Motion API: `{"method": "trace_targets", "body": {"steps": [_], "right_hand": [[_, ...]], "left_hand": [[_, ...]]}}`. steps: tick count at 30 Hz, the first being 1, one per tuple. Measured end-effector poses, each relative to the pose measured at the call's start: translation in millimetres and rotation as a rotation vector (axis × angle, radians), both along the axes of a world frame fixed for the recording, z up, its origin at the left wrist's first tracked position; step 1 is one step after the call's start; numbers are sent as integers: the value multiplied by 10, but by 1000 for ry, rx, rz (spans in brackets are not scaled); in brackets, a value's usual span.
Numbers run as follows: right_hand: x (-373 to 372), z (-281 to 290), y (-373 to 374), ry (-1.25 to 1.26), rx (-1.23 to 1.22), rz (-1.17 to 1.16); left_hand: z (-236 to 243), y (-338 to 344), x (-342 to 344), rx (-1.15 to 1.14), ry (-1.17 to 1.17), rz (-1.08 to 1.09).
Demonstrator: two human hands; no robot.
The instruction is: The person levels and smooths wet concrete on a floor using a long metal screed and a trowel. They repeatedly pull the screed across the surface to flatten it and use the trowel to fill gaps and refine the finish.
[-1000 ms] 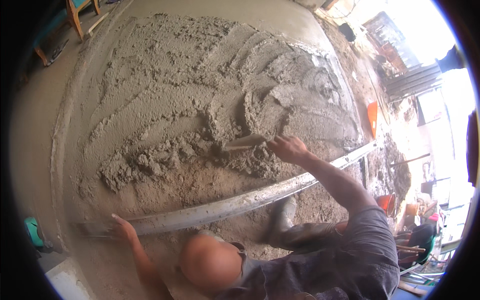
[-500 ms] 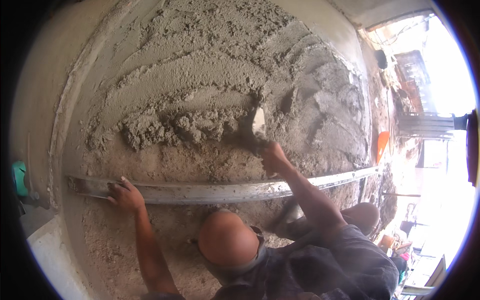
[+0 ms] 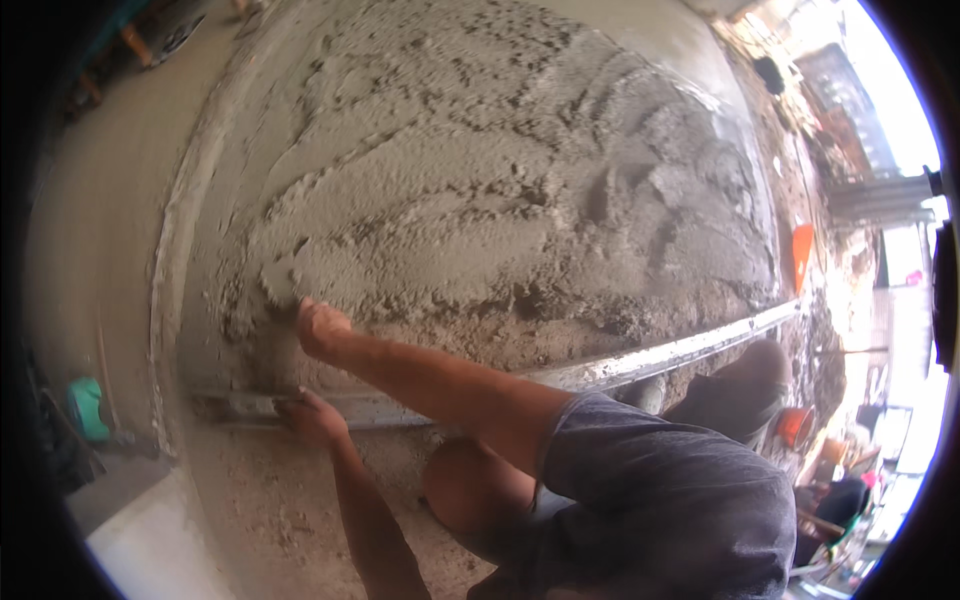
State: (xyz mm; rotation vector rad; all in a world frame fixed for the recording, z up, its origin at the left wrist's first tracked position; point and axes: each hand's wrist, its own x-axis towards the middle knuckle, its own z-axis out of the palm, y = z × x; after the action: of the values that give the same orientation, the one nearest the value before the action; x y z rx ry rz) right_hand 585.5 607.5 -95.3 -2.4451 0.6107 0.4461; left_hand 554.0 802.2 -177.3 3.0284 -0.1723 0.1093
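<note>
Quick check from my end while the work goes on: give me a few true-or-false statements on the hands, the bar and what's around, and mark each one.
1. The left hand is on the long metal bar. True.
2. The right hand is at the bar's right-hand end. False: it is toward the picture's left, above the left hand, by the near edge of the cement.
3. The cement is smooth and level all over. False: much of it is rough and ridged.
4. A green object is at the left side of the picture. True.
5. The orange bucket is at the far left. False: it is on the right.
</note>
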Motion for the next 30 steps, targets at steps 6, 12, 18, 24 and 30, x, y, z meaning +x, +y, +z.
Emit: {"method": "trace_targets", "body": {"steps": [6, 12, 18, 24, 30], "right_hand": [[-1832, 265, -1086, 63, 111, -546], [-4703, 414, -2093, 292, -288, -726], [-5944, 295, -2516, 305, -246, -910], [-6541, 194, -2809, 356, -268, -995], [-7887, 424, -3258, 395, -157, -1498]], "left_hand": [[-306, 353, 92, 185, -121, -22], [-17, 138, 5, 180, 67, 62], [-145, 310, -58, 394, 79, -127], [-600, 557, -72, 425, -589, -500], [-887, 522, -284, 469, -527, -571]]}}
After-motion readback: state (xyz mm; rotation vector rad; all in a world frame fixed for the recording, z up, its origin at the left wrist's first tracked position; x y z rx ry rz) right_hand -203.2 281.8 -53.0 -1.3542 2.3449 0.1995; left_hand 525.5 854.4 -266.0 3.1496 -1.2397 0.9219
